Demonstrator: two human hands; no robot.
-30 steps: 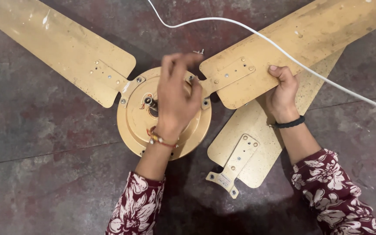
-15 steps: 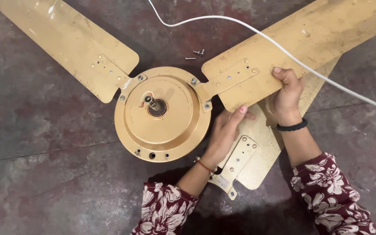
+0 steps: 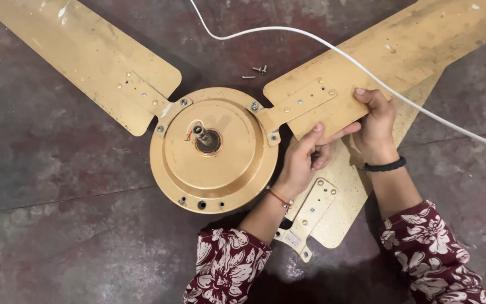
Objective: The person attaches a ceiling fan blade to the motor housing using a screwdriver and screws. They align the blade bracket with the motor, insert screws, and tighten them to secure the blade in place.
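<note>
While a small white label (image 3: 293, 238) marks the loose blade's bracket (image 3: 309, 217), both hands grip the mounted blade (image 3: 400, 62). Left hand (image 3: 304, 160) fingers curl under its edge; right hand (image 3: 375, 126) fingers pinch it, beside the round golden metal motor housing (image 3: 220, 163).

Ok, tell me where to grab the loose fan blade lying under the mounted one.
Probably take the loose blade by its bare near end beside the metal bracket, coming from the person's side. That end lies flat and uncovered; the far part is tucked under the mounted blade, which the left hand and right hand hold.

Gold fan motor (image 3: 215, 152), white cable (image 3: 333, 48), maroon floral sleeves (image 3: 226, 270).
</note>
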